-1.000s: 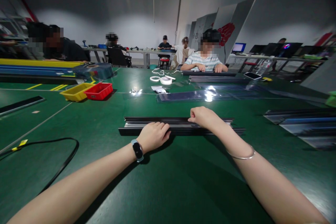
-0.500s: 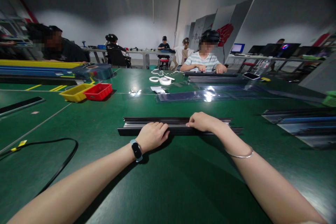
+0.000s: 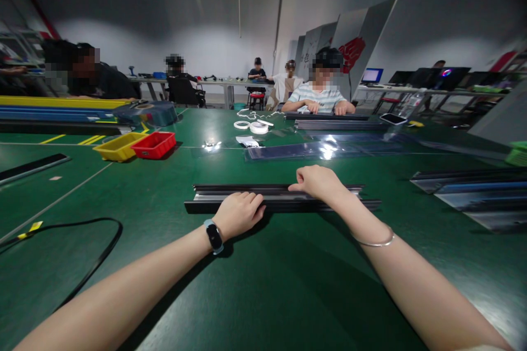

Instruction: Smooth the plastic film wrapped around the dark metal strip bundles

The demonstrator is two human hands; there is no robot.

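A long black channel-shaped profile (image 3: 284, 205) lies crosswise on the green table in front of me, with a pale strip along its inside. My left hand (image 3: 241, 213), with a watch on the wrist, is wrapped over the near wall of the profile left of its middle. My right hand (image 3: 317, 182), a bangle on its wrist, hovers over the far wall right of the middle. Its fingers are curled in and the thumb points left. Whatever those fingers may hold is hidden.
Beyond the profile lie clear plastic film (image 3: 288, 151) and rolls of white tape (image 3: 258, 128). A yellow bin (image 3: 119, 148) and a red bin (image 3: 154, 145) stand left. More profiles (image 3: 477, 194) rest at right. A black cable (image 3: 94, 221) loops at near left. A co-worker (image 3: 323, 90) sits opposite.
My right hand has lifted slightly up and away from the profile's channel. My left hand and the profile have stayed in place.
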